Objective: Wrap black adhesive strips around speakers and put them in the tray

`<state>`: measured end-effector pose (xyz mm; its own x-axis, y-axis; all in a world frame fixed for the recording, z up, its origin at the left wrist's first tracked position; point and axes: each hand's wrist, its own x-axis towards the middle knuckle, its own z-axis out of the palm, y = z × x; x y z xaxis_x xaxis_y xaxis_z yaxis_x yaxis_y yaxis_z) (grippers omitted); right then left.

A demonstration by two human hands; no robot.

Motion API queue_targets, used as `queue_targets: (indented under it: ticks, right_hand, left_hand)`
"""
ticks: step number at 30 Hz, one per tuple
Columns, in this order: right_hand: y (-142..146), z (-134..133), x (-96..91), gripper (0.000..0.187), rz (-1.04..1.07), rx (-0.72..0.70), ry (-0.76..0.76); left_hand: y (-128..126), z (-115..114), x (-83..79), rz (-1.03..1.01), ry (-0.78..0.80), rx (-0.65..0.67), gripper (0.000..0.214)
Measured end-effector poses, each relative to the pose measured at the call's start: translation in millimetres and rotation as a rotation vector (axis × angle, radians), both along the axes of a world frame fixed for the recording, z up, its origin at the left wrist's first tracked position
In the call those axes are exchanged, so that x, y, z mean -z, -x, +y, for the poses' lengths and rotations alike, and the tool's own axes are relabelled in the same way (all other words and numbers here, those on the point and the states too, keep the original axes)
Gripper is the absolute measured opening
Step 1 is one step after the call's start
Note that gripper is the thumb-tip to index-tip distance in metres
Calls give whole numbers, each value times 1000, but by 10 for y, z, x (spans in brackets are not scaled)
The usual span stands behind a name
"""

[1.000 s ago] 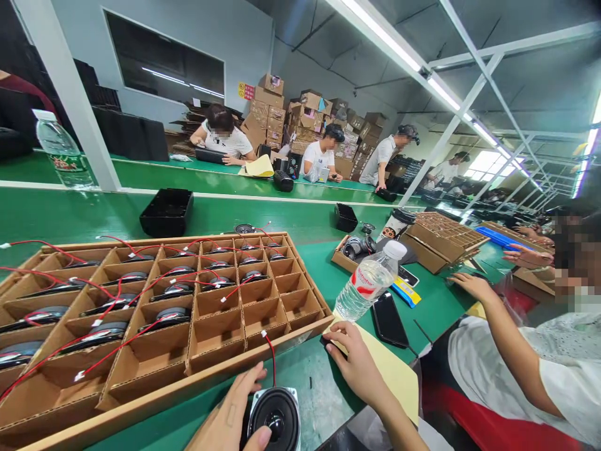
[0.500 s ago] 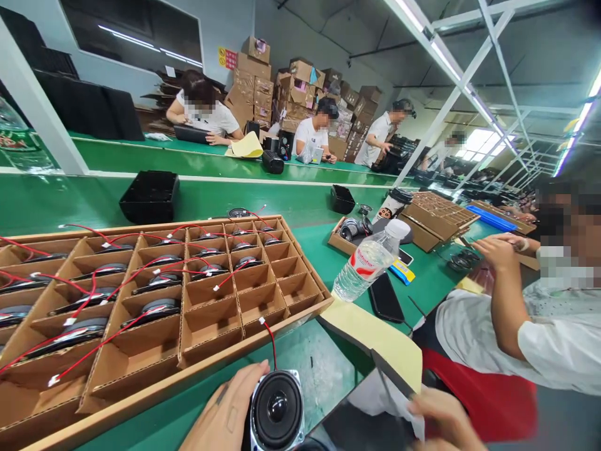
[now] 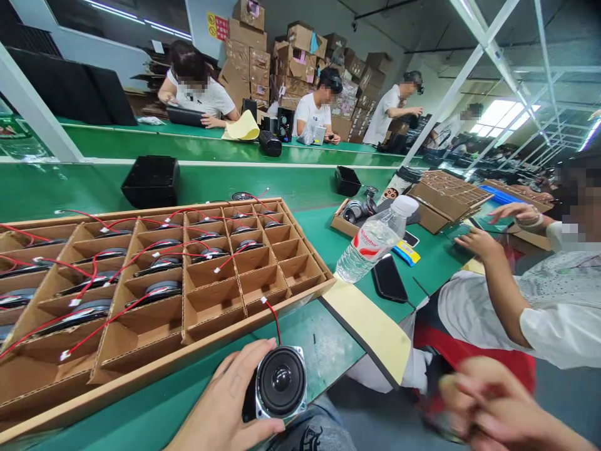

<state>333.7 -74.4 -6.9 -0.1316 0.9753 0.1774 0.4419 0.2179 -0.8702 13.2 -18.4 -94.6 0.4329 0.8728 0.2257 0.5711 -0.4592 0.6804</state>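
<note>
My left hand is closed round a small square speaker with a black cone, held at the near edge of the green table. A red wire rises from the speaker toward the cardboard divider tray, whose far and left cells hold several speakers with red wires; the near cells are bare. My right hand is low at the right, off the table and smeared by motion; what its fingers hold cannot be made out. A tan pad with a black underside lies over the table edge between my hands.
A water bottle, a black phone and a small box of parts lie right of the tray. A seated person works close on my right. A black housing sits beyond the tray. Other workers sit across the belt.
My right hand left the tan pad and dropped off the table to the lower right. My left hand has lifted and turned the speaker so that its cone faces me.
</note>
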Motion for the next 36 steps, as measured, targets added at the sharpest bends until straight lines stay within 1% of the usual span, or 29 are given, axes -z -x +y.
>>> queue_targets:
  ticks: [1,2,3,5,6,7,8,10,11,13,15,18,22,25,28,32,36]
  right_hand:
    - [117,14,6,5,65,-44,11]
    - [240,60,13,4,145,-94,43]
    - [363,133,20,14,229,-150,105]
    - [580,319,30,39,365,-261,286]
    - [665,414,33,45,391,-303,372]
    - [734,502,35,44,397,-331,442]
    - [788,581,36,37,383,-345,493]
    - [865,710,40,13,315,-338,544]
    - [897,761,45,7,271,-331,556]
    - [957,848,62,3,199,-337,583]
    - [1019,917,82,6,151,-351,612]
    - [1102,999,95,11,52,-361,634]
    - [1162,1077,65,13,-123,-381,548]
    - [1173,1122,56,16,-204,-414,483]
    - [1167,1149,97,14,-197,-422,476]
    - [1148,1155,167,10,-77,-416,549]
    - [1136,1159,182,7,-4,-420,624]
  left_hand:
    - [12,17,-12,-18,44,9,93]
    - [25,39,-22,-36,93,26,94]
    - [40,63,-29,-54,140,49,94]
    - [69,115,-40,-94,214,112,93]
    - [81,139,-47,-114,244,146,92]
    - [92,159,-56,-132,276,173,91]
    - [101,174,-70,-143,313,188,91]
    - [113,193,-110,-148,383,212,91]
    - [117,198,-136,-138,407,228,89]
    - [122,206,-186,-120,423,262,86]
    - [122,215,-221,-118,418,288,83]
    - [118,232,-233,-121,430,283,84]
    - [110,243,-219,-119,430,270,88]
    - [106,247,-221,-115,437,270,90]
    - [108,248,-227,-117,441,272,91]
    - [118,235,-224,-110,454,266,91]
    - [120,235,-210,-110,458,268,91]
